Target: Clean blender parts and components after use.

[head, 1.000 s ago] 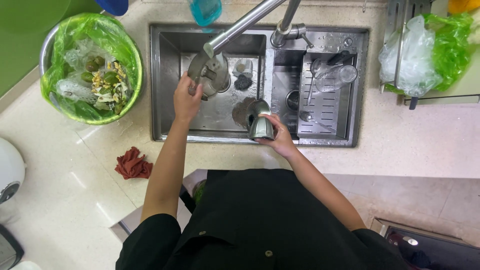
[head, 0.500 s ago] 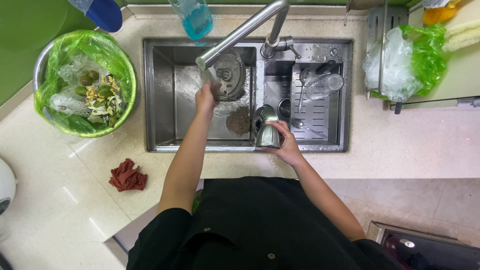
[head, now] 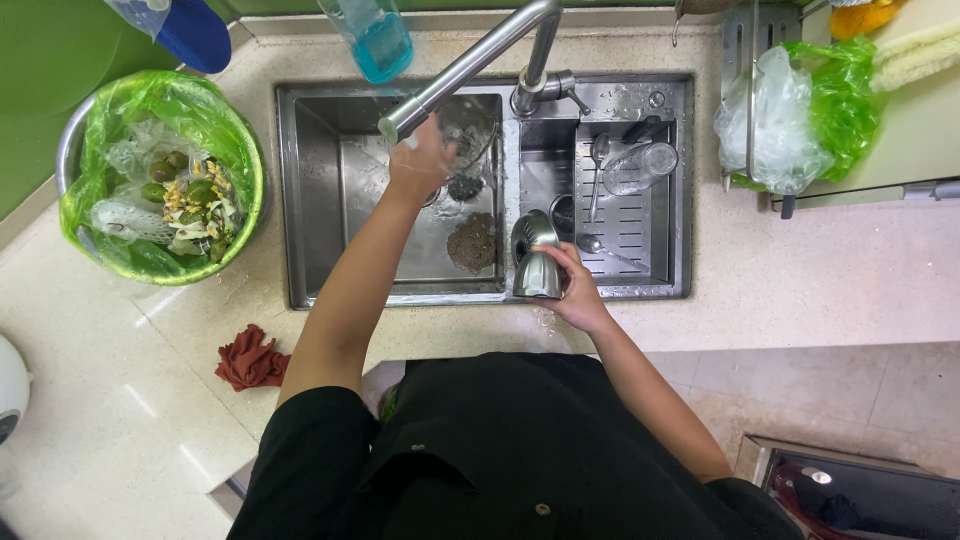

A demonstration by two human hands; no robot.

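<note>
My right hand (head: 572, 290) grips a shiny steel cup (head: 536, 258), tilted over the front edge of the steel sink (head: 310, 200) near the divider. My left hand (head: 422, 158) reaches out over the left basin, just under the spout of the long steel tap (head: 470, 62), with a round wire strainer (head: 466, 130) behind its fingers; whether it holds the strainer I cannot tell. A dark scrub pad (head: 473, 241) lies on the basin floor below it.
A drain rack in the right basin holds a glass (head: 640, 164) and a spoon (head: 596, 170). A green-lined bowl of food scraps (head: 160, 195) sits left, a red cloth (head: 250, 358) on the counter, a blue soap bottle (head: 375, 35) behind, bags (head: 795, 110) at right.
My left hand has moved farther back and right in the basin, up under the tap spout. My right hand keeps the cup at the sink's front edge.
</note>
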